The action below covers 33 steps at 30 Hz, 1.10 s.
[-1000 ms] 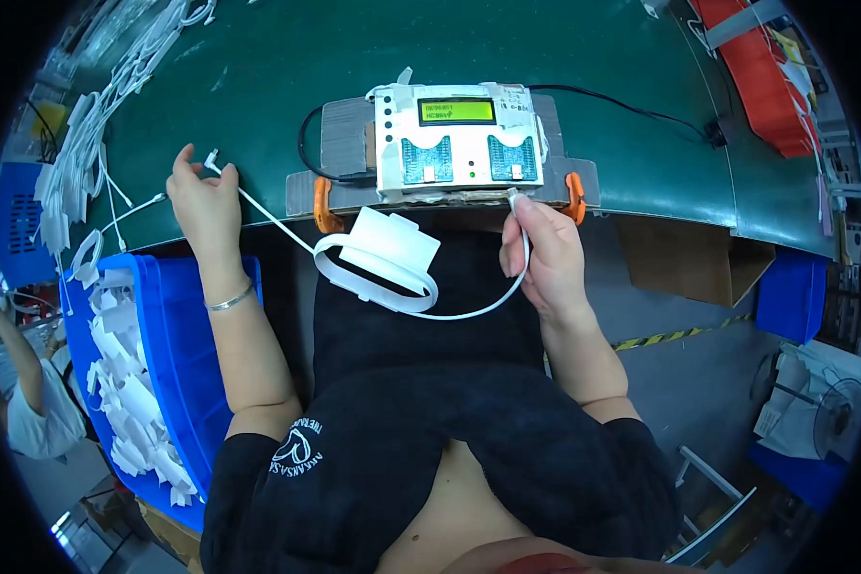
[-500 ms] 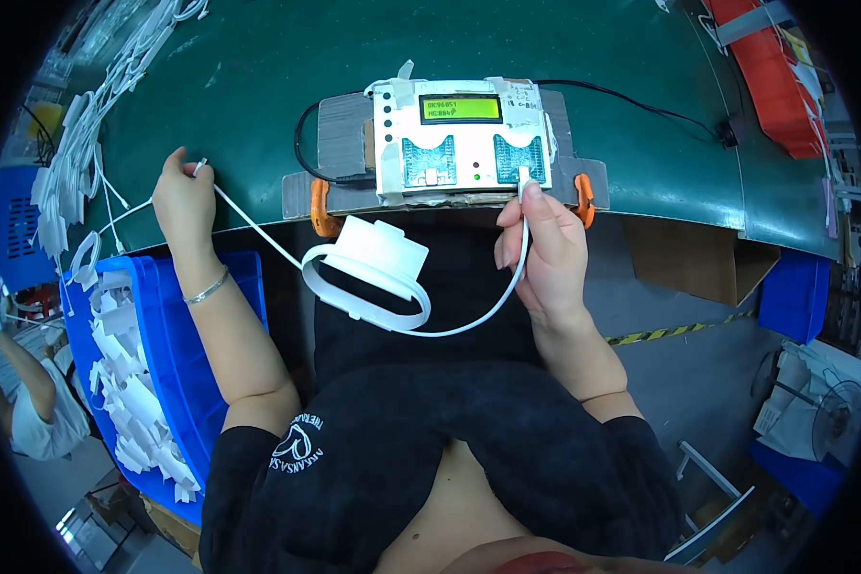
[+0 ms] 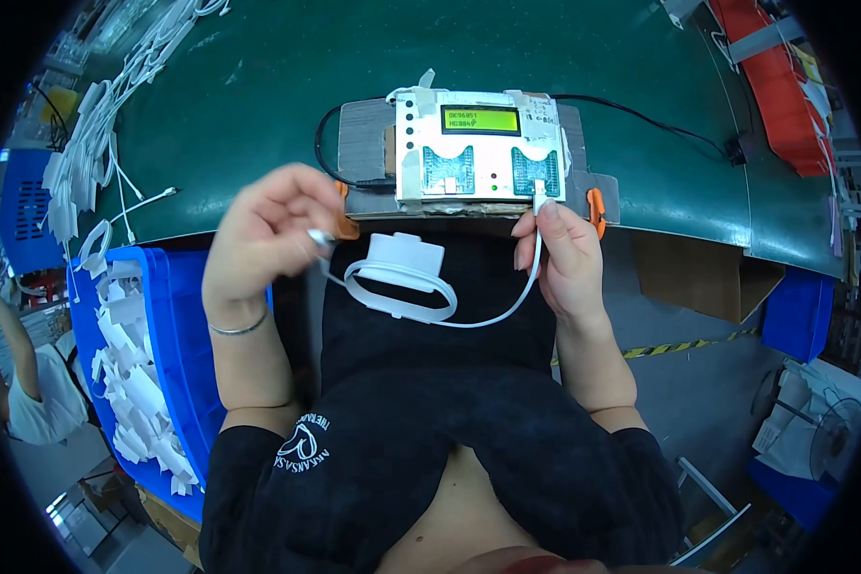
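Observation:
A white cable point(image 3: 507, 319) hangs in a coiled loop below the bench edge, with a blank-looking white paper tag point(image 3: 404, 258) on the coil. My right hand point(image 3: 569, 258) pinches one plug of it at the right-hand green socket board point(image 3: 536, 170) of a white tester box point(image 3: 493, 153). That plug meets the socket; how deep it sits I cannot tell. My left hand point(image 3: 268, 239), slightly blurred, has its fingers closed on the cable's other plug point(image 3: 321, 236), left of the box and apart from it. The box's left socket board point(image 3: 448, 170) has no cable in it.
Orange clamps point(image 3: 596, 212) stand at the box's grey base point(image 3: 365, 134). Many white cables point(image 3: 91, 134) lie along the green bench's point(image 3: 287, 57) left side. A blue bin point(image 3: 177, 354) of paper scraps stands below left; a red-orange tray point(image 3: 775, 96) lies far right. Another person point(image 3: 43, 392) is at left.
My left hand has come right from the bench's left edge toward the tester, bringing the cable's free plug along. My right hand stays at the right socket. The whole view has shifted slightly.

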### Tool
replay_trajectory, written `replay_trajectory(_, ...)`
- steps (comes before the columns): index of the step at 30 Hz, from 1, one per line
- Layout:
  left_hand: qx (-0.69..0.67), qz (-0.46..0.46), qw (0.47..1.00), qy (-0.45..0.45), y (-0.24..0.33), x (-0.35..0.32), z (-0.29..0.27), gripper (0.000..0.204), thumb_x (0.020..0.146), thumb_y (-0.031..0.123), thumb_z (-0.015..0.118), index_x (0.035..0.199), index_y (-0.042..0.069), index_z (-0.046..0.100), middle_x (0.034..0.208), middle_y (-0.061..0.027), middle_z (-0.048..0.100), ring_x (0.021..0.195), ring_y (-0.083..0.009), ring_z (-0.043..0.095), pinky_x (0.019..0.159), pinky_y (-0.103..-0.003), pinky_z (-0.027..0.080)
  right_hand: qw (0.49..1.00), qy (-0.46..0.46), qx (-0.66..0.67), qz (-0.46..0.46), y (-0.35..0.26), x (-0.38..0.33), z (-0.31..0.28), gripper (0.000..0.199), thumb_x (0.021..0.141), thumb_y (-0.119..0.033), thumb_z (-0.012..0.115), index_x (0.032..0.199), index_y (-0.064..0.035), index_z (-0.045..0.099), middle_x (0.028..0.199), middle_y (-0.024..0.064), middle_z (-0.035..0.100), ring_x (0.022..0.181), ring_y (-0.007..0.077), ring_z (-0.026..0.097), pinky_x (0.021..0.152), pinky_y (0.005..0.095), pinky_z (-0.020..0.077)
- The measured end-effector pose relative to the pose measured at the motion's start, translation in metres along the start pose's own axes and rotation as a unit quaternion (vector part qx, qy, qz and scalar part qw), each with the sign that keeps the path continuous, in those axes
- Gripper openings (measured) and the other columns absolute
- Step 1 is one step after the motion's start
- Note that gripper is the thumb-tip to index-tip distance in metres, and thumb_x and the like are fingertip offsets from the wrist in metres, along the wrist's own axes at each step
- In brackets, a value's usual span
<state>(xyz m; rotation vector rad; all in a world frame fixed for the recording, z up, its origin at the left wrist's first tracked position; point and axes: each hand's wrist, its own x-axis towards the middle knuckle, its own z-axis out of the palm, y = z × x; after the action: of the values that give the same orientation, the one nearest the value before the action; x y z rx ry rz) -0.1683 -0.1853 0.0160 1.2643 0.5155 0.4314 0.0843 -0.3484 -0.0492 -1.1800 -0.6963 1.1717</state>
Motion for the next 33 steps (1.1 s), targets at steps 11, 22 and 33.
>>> replay_trajectory(11,0.509,0.190,0.837,0.063,-0.020,0.030,0.068,0.022,0.063,0.013,0.077,0.068,0.005,0.057,0.065,-0.0051,0.054,0.063,-0.0211,0.050,0.056,-0.030,0.041,1.000,0.000,-0.022,-0.015,0.001,0.000,0.000,0.039,0.098,-0.031,0.040,0.085,0.0006,0.058,0.058,0.0052,0.055,0.047,0.0072,0.047,0.047,0.0182,0.0365)
replay_trajectory(22,0.455,0.149,0.877,0.027,-0.011,0.029,0.069,0.018,0.066,0.011,0.074,0.069,0.004,0.058,0.070,-0.0063,0.057,0.070,-0.0232,0.053,0.061,-0.033,0.043,0.999,-0.010,-0.028,-0.040,0.004,0.002,-0.001,0.039,0.098,-0.031,0.041,0.084,0.0008,0.058,0.058,0.0057,0.056,0.047,0.0078,0.047,0.048,0.0188,0.0372)
replay_trajectory(33,0.562,0.225,0.789,0.104,-0.020,0.040,0.081,0.014,0.062,0.002,0.072,0.069,0.003,0.060,0.068,-0.0063,0.055,0.066,-0.0232,0.051,0.056,-0.032,0.041,0.998,-0.028,-0.037,-0.035,0.003,0.004,-0.012,0.039,0.097,-0.032,0.042,0.084,0.0010,0.059,0.059,0.0053,0.056,0.050,0.0083,0.049,0.049,0.0192,0.0382)
